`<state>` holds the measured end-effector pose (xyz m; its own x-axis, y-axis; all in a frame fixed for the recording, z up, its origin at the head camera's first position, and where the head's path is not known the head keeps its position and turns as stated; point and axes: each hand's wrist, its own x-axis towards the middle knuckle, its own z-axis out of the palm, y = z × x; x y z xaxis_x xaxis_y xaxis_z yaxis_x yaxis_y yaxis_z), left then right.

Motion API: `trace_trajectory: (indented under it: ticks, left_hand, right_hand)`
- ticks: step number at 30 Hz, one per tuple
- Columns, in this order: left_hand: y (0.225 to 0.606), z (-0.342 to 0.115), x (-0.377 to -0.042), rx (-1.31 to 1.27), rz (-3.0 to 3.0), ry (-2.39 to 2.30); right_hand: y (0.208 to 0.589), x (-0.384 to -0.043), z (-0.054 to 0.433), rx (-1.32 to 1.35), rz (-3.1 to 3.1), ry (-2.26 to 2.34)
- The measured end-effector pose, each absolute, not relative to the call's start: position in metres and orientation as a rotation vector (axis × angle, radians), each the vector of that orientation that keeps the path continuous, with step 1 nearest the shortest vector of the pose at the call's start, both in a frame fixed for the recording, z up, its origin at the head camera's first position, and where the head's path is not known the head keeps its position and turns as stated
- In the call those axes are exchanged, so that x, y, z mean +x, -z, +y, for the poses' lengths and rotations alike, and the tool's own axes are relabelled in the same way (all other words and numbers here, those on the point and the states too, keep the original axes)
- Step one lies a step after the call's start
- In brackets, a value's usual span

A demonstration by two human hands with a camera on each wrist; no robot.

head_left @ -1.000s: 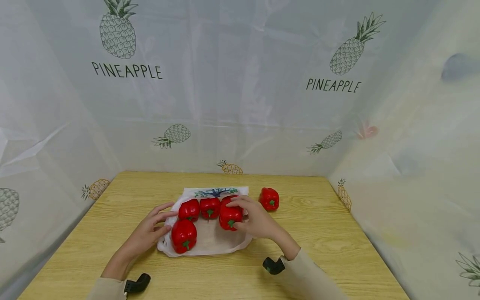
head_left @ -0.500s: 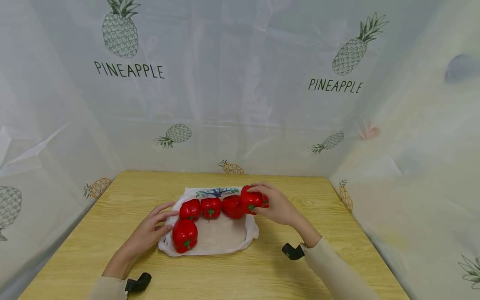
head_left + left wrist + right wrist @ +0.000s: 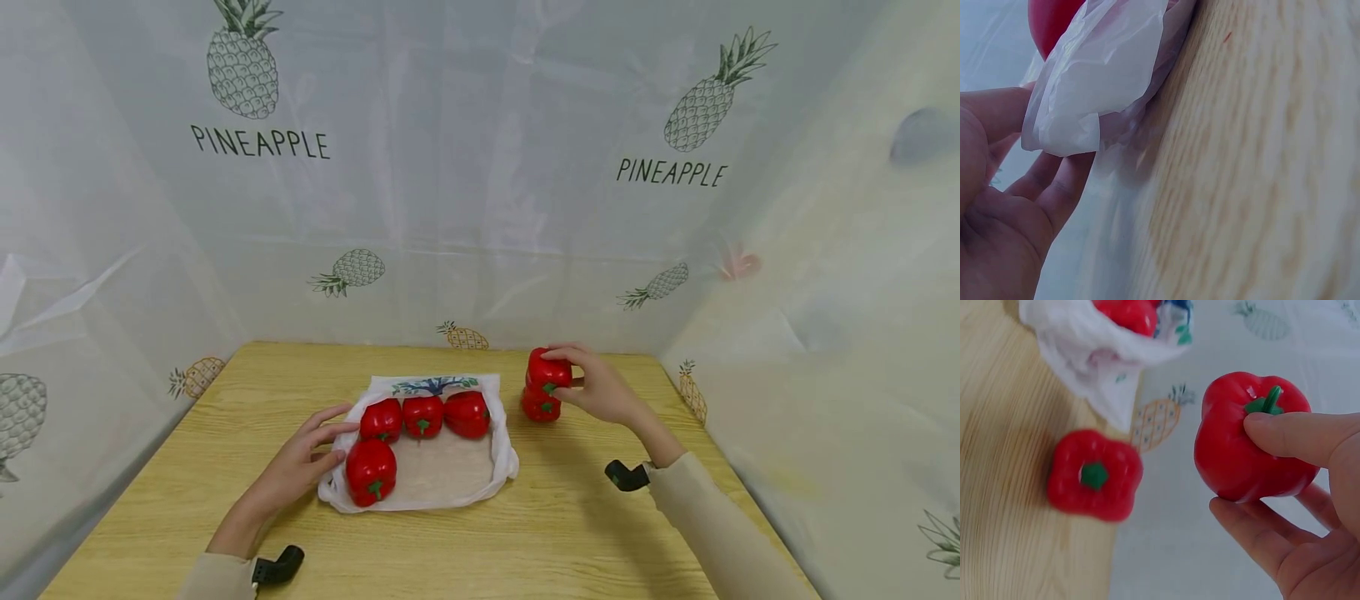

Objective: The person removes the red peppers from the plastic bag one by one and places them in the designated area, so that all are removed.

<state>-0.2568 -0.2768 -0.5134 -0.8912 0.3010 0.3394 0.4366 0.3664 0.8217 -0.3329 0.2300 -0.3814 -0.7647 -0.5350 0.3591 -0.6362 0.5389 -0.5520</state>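
The right hand [image 3: 602, 390], arm outstretched, pinches a red pepper [image 3: 1232, 453] above a second pepper [image 3: 1094, 476] on the table [image 3: 600, 517]. The left hand [image 3: 300, 460] rests, fingers loosely spread, against the white bag [image 3: 504, 458].

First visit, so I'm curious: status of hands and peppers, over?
Right hand grips red bell pepper, lifted. Left hand touches white plastic bag. Possibly in the way: loose bell pepper on table.

Soft, even, rather dim light fills the head view, with pale glare streaks on the plastic sheet [image 3: 480, 167] and a faint shadow across the bench [image 3: 420, 550] beside the right sleeve [image 3: 720, 525]. The left wrist view is darker, bluish and soft. In the right wrist view, the held pepper [image 3: 1232, 462] looks crisp; the lower pepper [image 3: 1094, 476] and white bag [image 3: 1085, 344] blur.
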Motion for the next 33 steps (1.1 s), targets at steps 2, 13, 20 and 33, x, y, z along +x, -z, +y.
trace_trajectory:
  ticks: [2,13,20,33]
  left_hand:
    - [0.513,-0.277,-0.256,-0.666,-2.49,1.565]
    - [0.51,-0.276,-0.254,-0.641,-2.511,1.565]
    - [0.509,-0.275,-0.254,-0.656,-2.509,1.565]
    - [0.51,-0.276,-0.255,-0.671,-2.507,1.547]
  right_hand:
    - [0.383,-0.337,0.237,1.0,-2.62,-1.039]
    - [0.398,-0.358,0.272,0.961,-2.634,-1.066]
    - [0.411,-0.368,0.292,0.925,-2.643,-1.062]
    - [0.427,-0.373,0.313,0.909,-2.699,-1.139]
